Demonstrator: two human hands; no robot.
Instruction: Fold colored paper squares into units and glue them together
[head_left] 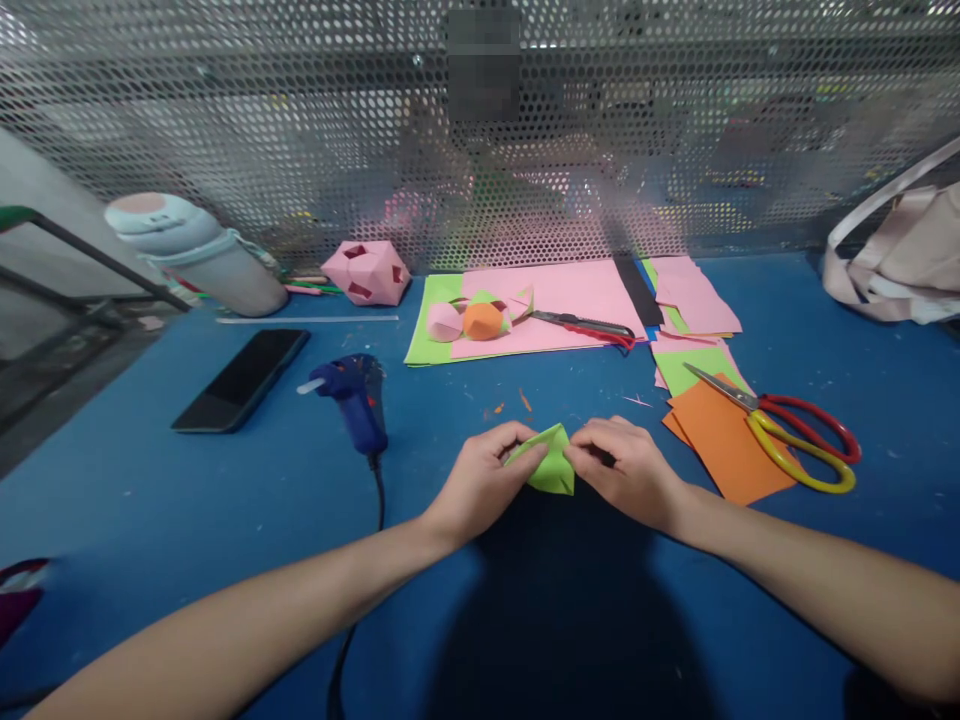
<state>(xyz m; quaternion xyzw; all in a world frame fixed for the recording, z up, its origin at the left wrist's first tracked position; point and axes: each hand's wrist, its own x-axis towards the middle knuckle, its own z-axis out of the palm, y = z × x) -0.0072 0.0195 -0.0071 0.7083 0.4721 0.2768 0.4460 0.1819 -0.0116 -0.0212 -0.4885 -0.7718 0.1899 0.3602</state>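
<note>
A small piece of folded green paper (555, 470) is between my two hands, just above the blue table. My left hand (491, 470) pinches its left side, with the thumb lying across the front. At the right edge of the paper, my right hand (626, 465) closes thumb and fingertips on it. Right of my hands lie orange paper sheets (731, 450), with scissors (780, 425) with red and yellow handles on top. A blue glue gun (356, 400) rests on its side to the left, its cord running toward me.
Behind my hands, pink sheets (555, 285) carry folded paper pieces (480, 318) and a utility knife (585, 325). A phone (244, 380), a tumbler (206, 255) and a pink paper ball (367, 272) stand left. A bag (900, 250) sits far right, before a perforated metal panel (337, 130).
</note>
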